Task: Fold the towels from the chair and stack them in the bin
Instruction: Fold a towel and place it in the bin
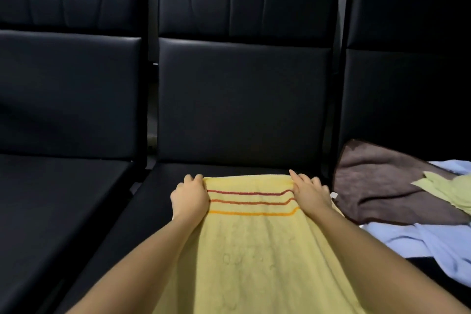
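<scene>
One wide head-worn view looks forward and down, close over the towel [254,250] that fills the lower centre. It squarely faces the middle chair [242,109] at upper centre; the side chairs [63,97] are cut by both frame edges.

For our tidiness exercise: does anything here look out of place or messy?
Yes: on the right chair, the brown towel, blue towel and pale green towel lie in a crumpled heap, overlapping. The yellow towel, held by the left hand and right hand, lies smooth.
</scene>
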The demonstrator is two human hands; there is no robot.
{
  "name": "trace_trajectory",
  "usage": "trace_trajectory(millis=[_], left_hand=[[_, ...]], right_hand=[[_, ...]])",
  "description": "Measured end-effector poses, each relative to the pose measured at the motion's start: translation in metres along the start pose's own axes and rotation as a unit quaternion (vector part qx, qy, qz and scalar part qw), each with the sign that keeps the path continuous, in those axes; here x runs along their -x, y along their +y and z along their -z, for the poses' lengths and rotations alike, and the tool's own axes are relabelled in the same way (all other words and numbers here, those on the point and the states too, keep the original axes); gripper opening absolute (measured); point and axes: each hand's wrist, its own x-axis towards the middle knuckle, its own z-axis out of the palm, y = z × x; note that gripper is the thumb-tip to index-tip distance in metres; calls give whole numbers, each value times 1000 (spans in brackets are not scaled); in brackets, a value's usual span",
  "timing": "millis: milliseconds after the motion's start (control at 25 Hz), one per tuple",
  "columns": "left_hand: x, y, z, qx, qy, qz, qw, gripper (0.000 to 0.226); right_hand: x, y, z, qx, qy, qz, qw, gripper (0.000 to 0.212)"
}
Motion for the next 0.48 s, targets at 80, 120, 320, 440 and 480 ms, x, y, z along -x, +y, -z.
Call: trace_trajectory(millis=[80, 120, 320, 440, 480], left_hand=[[0, -2, -2, -4, 7, 4, 1000, 31], [2, -2, -4, -7, 12, 3, 1000, 30], [11, -6, 0, -5, 33, -15, 999, 28], [25, -7, 3, 7, 35, -36, 999, 25], [32, -8, 5, 17, 33, -41, 998, 21]], right_hand=[[3, 1, 0, 4, -7, 8, 1000, 44], [7, 1, 0, 0, 1, 8, 1000, 41], [38, 1, -1, -4, 89, 12, 996, 27], [57, 2, 2, 14, 121, 4, 993, 19], [67, 1, 4, 30, 141, 11, 989, 14]])
